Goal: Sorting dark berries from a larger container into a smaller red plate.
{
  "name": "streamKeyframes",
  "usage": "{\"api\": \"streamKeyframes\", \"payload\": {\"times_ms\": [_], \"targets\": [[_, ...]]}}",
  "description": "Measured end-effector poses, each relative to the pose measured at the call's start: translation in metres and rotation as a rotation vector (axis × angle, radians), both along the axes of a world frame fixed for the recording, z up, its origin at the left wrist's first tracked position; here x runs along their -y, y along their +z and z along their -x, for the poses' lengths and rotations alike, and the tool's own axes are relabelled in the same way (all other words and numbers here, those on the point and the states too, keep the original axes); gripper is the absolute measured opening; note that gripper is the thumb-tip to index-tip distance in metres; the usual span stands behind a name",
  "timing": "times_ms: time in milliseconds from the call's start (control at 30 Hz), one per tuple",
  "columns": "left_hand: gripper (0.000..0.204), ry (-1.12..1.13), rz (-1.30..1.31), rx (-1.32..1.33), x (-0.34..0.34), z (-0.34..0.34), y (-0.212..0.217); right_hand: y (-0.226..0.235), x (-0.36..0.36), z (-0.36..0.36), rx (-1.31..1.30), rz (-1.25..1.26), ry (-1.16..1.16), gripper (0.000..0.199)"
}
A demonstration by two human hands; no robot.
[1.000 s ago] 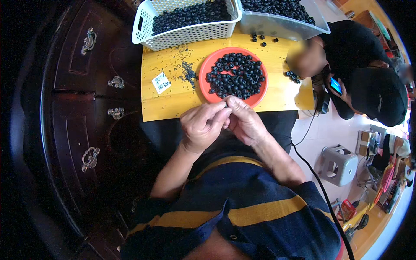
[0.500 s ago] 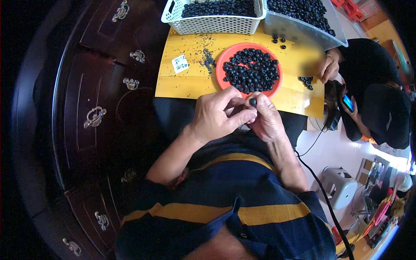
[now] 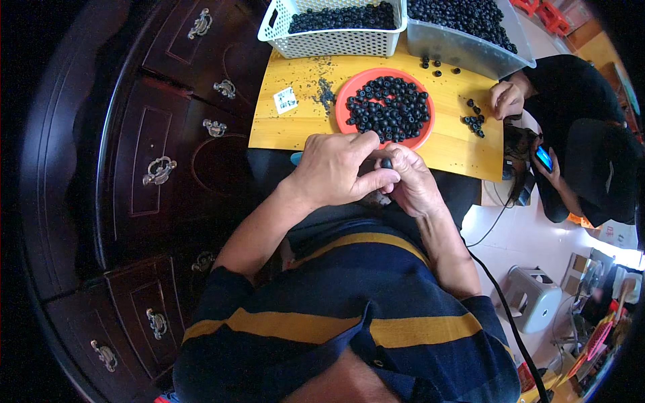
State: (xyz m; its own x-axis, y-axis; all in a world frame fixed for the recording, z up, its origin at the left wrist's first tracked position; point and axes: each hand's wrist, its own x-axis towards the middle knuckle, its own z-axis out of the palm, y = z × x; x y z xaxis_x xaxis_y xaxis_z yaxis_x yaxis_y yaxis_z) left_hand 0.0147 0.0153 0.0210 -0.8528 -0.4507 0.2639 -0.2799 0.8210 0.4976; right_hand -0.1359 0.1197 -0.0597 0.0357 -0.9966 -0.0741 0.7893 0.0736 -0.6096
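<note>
At frame left we see a dark cabinet. Near the centre, the left hand curls narrowly; whether it grips anything we cannot tell. Beside its thumb, below a red plate, the right hand pinches a black bead. Upper right, loose beads lie near a co-worker's hand.

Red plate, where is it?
It's in the head view, upper middle, slightly right: the red plate sits on the yellow table, just beyond the left hand and right hand.
</note>
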Motion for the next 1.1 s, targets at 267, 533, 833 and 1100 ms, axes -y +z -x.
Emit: {"api": "streamKeyframes", "payload": {"times_ms": [267, 533, 833, 1100], "targets": [[0.045, 0.003, 0.058, -0.058, 0.003, -0.003, 0.0, -0.002, 0.005, -0.004, -0.03, -0.017, 0.0, 0.033], [0.042, -0.004, 0.042, -0.062, 0.005, -0.001, -0.002, -0.002, 0.007, -0.007, 0.037, -0.04, -0.038, 0.031], [0.039, -0.027, -0.012, 0.003, 0.009, -0.006, -0.011, 0.002, 0.007, -0.011, -0.081, -0.083, -0.063, 0.03], [0.037, -0.061, -0.142, 0.127, 0.012, -0.008, -0.008, -0.004, 0.008, -0.007, -0.101, -0.091, -0.022, 0.031]]}}
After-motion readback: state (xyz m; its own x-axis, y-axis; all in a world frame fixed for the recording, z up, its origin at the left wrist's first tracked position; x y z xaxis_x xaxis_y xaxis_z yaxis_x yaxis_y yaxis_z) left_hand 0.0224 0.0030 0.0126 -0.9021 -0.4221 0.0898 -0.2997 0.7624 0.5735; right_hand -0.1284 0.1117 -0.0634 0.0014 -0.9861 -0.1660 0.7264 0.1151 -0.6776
